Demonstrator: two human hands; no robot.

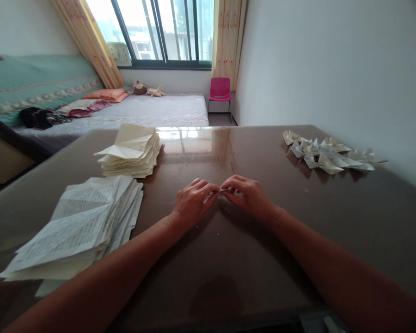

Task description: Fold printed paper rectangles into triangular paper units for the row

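Just above the middle of the brown table [208, 268], my left hand [196, 200] and my right hand [247, 196] meet fingertip to fingertip. Both pinch a small piece of folded paper [221, 190], mostly hidden by the fingers. Left of my left hand lies a fanned pile of printed sheets [79, 222] with creases in them. Behind that pile sits a stack of cream paper [131, 145], its top sheet folded up. Over at the far right of the table stands a group of several folded paper figures [327, 152] with pointed tips.
A white wall [333, 69] runs along the table's right side. Beyond the far edge are a bed [166, 108] with pillows and soft toys, a pink chair [220, 90], and a window [162, 32] between patterned curtains. A dark chair back [7, 148] stands at the left.
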